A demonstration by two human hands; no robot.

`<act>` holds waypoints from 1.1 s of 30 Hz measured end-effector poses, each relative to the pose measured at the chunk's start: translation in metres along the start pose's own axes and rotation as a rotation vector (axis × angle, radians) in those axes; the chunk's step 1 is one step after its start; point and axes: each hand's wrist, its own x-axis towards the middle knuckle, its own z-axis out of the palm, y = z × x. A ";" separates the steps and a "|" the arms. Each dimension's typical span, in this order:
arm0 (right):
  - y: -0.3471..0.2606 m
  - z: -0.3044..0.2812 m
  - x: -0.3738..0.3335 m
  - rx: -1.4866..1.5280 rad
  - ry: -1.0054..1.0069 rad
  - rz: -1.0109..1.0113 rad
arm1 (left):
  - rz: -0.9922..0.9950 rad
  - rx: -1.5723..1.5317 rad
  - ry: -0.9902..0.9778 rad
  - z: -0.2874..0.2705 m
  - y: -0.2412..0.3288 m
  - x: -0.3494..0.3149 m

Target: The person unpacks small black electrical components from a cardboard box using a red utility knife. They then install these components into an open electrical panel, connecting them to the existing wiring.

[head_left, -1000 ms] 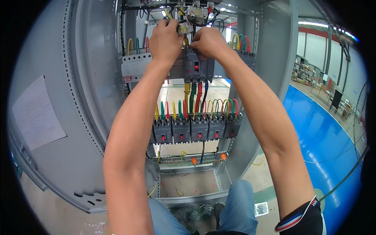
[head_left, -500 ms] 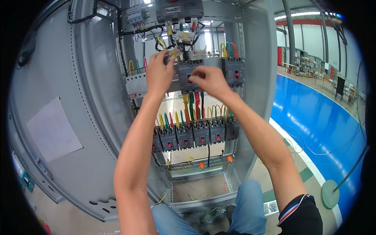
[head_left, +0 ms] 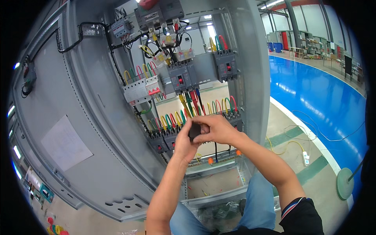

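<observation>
My left hand [head_left: 183, 141] and my right hand [head_left: 218, 129] meet in front of the cabinet's lower row of breakers. Between them they grip a small black block-like piece [head_left: 194, 131]; its exact kind does not show. Fingers of both hands are bent round it. Partly hidden behind the hands is the row of dark moulded-case circuit breakers [head_left: 170, 140], with yellow, green and red wires [head_left: 176, 118] above it. Higher up sits a larger breaker [head_left: 181, 78] with a red toggle, its thick coloured cables hanging down towards my hands.
A grey cabinet door [head_left: 98, 129] stands on the left with a paper sheet [head_left: 66, 142] on it. White miniature breakers [head_left: 153, 86] and another breaker [head_left: 226, 66] flank the middle one. On the floor at right are a white power strip [head_left: 306, 158] and a round green base [head_left: 344, 184].
Both hands have come down from the upper middle breaker and its clear covers and drawn together round the black piece. The view has shifted, showing more of the cabinet door.
</observation>
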 end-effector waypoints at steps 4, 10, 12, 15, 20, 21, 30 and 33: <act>0.013 0.012 -0.009 0.278 0.047 -0.037 | 0.023 0.049 0.060 0.008 -0.003 -0.006; 0.010 0.019 -0.003 0.405 0.100 -0.051 | 0.075 0.193 0.214 0.015 0.012 -0.006; 0.018 0.010 0.003 0.068 0.280 -0.215 | 0.134 0.278 0.281 0.024 0.021 0.002; 0.011 -0.007 0.018 0.382 0.416 0.032 | 0.307 0.737 0.325 0.022 0.050 0.019; 0.016 -0.041 0.044 0.586 0.491 0.077 | 1.395 1.690 0.404 0.057 0.121 0.072; 0.018 -0.045 0.050 0.574 0.499 0.063 | 1.524 1.801 0.387 0.064 0.137 0.084; 0.059 -0.096 0.160 0.587 0.560 0.082 | 1.398 2.324 0.538 0.085 0.172 0.140; 0.053 -0.098 0.181 0.786 0.386 0.215 | 1.469 2.276 0.463 0.083 0.172 0.137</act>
